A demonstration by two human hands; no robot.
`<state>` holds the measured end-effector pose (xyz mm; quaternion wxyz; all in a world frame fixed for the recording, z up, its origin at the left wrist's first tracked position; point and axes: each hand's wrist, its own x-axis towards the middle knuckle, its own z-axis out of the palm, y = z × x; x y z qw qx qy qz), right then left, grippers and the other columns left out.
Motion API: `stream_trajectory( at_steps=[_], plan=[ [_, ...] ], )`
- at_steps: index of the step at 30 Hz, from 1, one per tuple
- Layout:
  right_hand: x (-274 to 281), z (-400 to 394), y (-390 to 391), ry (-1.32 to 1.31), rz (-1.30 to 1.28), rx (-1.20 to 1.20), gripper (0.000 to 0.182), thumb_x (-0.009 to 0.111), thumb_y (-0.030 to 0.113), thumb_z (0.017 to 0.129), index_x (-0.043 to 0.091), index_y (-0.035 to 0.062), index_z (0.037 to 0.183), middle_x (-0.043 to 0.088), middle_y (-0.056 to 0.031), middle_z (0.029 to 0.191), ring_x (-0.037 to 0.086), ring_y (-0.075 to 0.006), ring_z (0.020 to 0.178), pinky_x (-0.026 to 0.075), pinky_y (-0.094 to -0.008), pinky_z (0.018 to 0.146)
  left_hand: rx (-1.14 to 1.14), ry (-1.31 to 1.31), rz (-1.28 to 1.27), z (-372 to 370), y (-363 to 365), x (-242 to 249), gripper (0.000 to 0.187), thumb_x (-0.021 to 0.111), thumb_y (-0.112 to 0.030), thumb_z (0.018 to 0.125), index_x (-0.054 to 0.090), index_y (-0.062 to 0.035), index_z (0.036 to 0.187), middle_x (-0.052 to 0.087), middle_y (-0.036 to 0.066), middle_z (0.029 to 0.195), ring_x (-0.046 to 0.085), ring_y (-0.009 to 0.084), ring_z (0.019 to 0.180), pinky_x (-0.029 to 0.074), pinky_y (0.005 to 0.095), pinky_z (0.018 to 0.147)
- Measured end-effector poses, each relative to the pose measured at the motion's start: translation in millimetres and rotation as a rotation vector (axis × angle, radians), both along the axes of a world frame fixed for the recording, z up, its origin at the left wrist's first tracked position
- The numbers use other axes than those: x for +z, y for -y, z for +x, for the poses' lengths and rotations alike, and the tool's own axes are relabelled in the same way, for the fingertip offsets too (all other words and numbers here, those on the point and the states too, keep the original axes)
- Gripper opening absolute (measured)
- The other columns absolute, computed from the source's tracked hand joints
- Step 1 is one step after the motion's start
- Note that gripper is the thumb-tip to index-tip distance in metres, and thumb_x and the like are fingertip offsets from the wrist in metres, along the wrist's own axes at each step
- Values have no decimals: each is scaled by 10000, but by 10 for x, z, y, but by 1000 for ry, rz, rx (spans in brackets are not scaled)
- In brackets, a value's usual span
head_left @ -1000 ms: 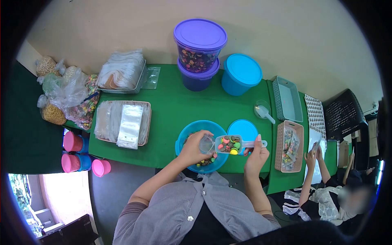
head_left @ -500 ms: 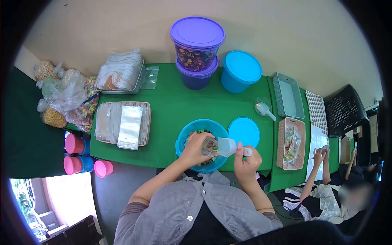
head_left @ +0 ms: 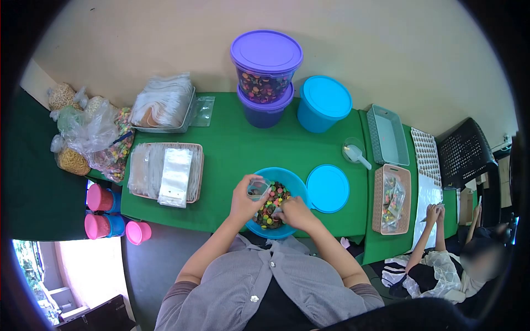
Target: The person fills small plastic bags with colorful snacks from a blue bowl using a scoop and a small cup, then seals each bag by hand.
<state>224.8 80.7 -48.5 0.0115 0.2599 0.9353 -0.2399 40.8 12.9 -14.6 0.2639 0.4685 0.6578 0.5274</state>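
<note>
A blue tub (head_left: 298,179) of colourful round candies (head_left: 276,194) stands at the table's front edge, right before me. My left hand (head_left: 243,199) is closed around a small clear plastic cup (head_left: 258,188) over the tub's left side. The cup tilts so that its mouth faces up toward me. My right hand (head_left: 297,213) reaches into the tub from the right, fingers closed on the scoop (head_left: 277,212). Only a pale bit of the scoop shows; the hand and candies hide the rest. Beside the tub lies its round blue lid (head_left: 328,188).
Baskets of clear bags (head_left: 175,176) stand left. Purple-lidded tubs (head_left: 266,52) and a blue bucket (head_left: 324,105) line the back. At right are a bowl with another scoop (head_left: 353,151), a basket of filled packets (head_left: 392,199) and a co-worker's hands (head_left: 435,212).
My right hand has lowered the scoop from the cup's mouth into the candies. My left hand has drawn the cup left and turned its mouth upward. The view has shifted slightly.
</note>
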Motion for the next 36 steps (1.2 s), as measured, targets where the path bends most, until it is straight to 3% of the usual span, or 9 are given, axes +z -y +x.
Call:
stream_trajectory(
  at_steps=[4, 9, 10, 12, 14, 16, 20, 29, 36],
  plan=[
    [-96, -134, -166, 81, -240, -29, 407, 643, 346, 856, 635, -52, 773, 634, -233, 753, 622, -400, 736, 484, -465, 672, -25, -80, -45, -23, -1, -93, 368, 775, -118, 761, 568, -33, 1053, 659, 80, 955, 640, 164, 897, 511, 312, 812],
    [-33, -151, -178, -53, -548, -214, 460, 624, 408, 887, 663, -43, 804, 632, -211, 696, 625, -313, 641, 479, -421, 625, -2, -99, -39, -13, 8, -157, 356, 762, -118, 771, 568, -26, 1055, 656, 81, 956, 633, 165, 918, 504, 314, 827],
    [32, -157, -215, 6, -547, -207, 430, 613, 391, 904, 685, -30, 851, 646, -195, 711, 637, -261, 654, 482, -393, 628, -2, -98, -41, -12, 8, -165, 356, 762, -118, 771, 568, -26, 1055, 656, 81, 956, 633, 165, 918, 504, 314, 827],
    [-4, -141, -224, -51, -612, -236, 429, 609, 390, 908, 692, -28, 867, 657, -194, 735, 644, -274, 690, 490, -393, 658, 29, -31, -43, -18, 4, -184, 399, 778, -183, 749, 576, -50, 1066, 650, 105, 979, 646, 239, 924, 492, 359, 844],
    [-16, -74, -203, -114, -674, -276, 428, 604, 389, 912, 699, -27, 883, 668, -193, 759, 652, -287, 726, 499, -393, 689, 26, -34, -52, -21, 6, -201, 406, 776, -183, 751, 572, -50, 1076, 651, 106, 980, 646, 243, 923, 490, 362, 845],
    [100, -17, -212, -199, -840, -364, 418, 601, 378, 926, 707, -23, 873, 675, -120, 734, 646, -192, 695, 499, -324, 640, 28, -40, -49, -30, -22, -198, 413, 774, -183, 753, 567, -51, 1086, 651, 107, 980, 646, 246, 921, 488, 365, 847],
    [232, 93, -165, -294, -1001, -436, 406, 589, 379, 942, 715, -1, 878, 665, -43, 732, 625, -121, 682, 496, -258, 618, 19, -87, -69, -1, -13, -158, 409, 767, -176, 758, 564, -46, 1088, 654, 102, 970, 645, 248, 916, 485, 372, 846],
    [380, 312, -297, -522, -1352, -706, 450, 572, 395, 956, 682, -39, 919, 686, -91, 806, 643, -135, 742, 510, -259, 705, 11, -130, -93, 6, -28, -130, 405, 772, -190, 745, 569, -62, 1071, 654, 87, 955, 638, 247, 927, 467, 390, 877],
    [697, 430, -454, -829, -1232, -842, 381, 559, 336, 969, 661, -14, 859, 684, -124, 811, 615, -148, 726, 500, -284, 709, -74, -297, -114, -50, -1, -108, 461, 780, -224, 713, 563, -107, 1102, 661, 77, 983, 624, 279, 987, 358, 469, 1050]
  ],
)
